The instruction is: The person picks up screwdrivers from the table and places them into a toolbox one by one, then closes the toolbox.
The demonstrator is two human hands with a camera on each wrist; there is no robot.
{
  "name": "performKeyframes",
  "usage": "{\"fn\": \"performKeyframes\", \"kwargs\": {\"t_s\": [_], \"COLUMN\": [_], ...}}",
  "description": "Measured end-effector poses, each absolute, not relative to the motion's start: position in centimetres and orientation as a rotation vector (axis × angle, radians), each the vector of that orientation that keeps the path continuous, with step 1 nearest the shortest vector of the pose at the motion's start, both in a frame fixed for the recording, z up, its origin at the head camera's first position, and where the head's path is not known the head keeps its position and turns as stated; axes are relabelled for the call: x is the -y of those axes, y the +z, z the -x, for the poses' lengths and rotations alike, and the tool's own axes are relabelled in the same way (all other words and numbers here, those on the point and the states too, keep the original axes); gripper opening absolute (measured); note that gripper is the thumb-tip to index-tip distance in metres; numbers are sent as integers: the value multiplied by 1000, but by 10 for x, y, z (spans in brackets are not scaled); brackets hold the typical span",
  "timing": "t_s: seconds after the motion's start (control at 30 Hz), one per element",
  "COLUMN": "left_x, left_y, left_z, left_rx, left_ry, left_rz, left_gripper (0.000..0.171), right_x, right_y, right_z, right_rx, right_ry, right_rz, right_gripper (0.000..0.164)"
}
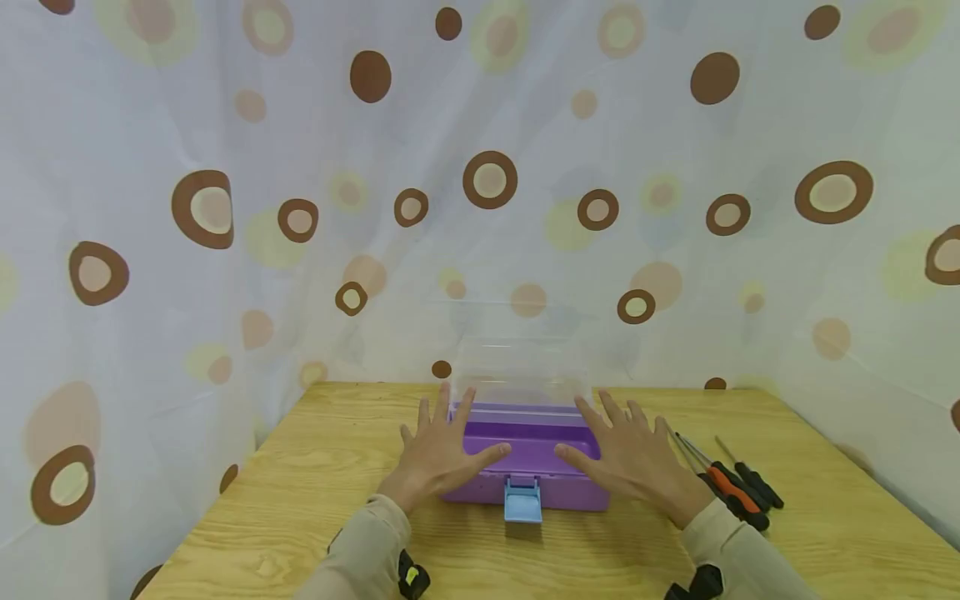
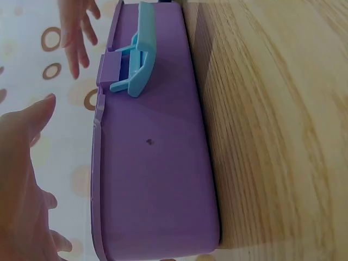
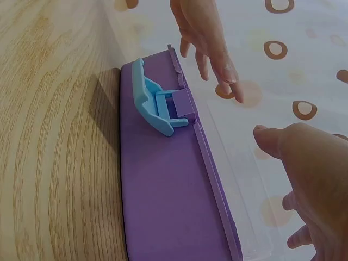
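Note:
A purple plastic box (image 1: 562, 493) stands on the wooden table, its clear lid (image 1: 521, 367) raised at the back. On its front hangs a light blue latch (image 1: 522, 503), flipped down. Over the left end of the box my left hand (image 1: 438, 454) is spread, fingers straight and holding nothing. My right hand (image 1: 630, 454) spreads the same way over the right end. In the wrist views both hands hover above the rim of the box; whether either touches it I cannot tell. Its visible inner tray (image 1: 517, 446) shows no contents.
Several screwdrivers with black or orange-and-black handles (image 1: 731, 487) lie right of the box, close to my right forearm. A spotted white curtain (image 1: 420, 125) hangs behind and beside the wooden table (image 1: 300, 500).

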State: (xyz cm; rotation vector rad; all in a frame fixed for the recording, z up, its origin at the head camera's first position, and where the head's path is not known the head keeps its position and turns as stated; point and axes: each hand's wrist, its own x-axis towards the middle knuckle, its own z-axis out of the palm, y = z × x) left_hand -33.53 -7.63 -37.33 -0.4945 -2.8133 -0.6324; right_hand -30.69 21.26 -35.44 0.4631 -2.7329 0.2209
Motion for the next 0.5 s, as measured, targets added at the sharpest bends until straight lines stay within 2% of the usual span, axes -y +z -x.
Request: {"fn": "performKeyframes", "kwargs": {"t_s": [0.5], "left_x": [105], "left_y": [-381], "left_z": [353], "left_rx": [2862], "left_ry": [-913], "left_rz": [548], "left_gripper": [125], "right_x": [-228], "right_y": [-358], "right_z": [310], "right_rx": [2638], "right_ry": [274], "right_rz": [-540], "right_gripper": [89]}}
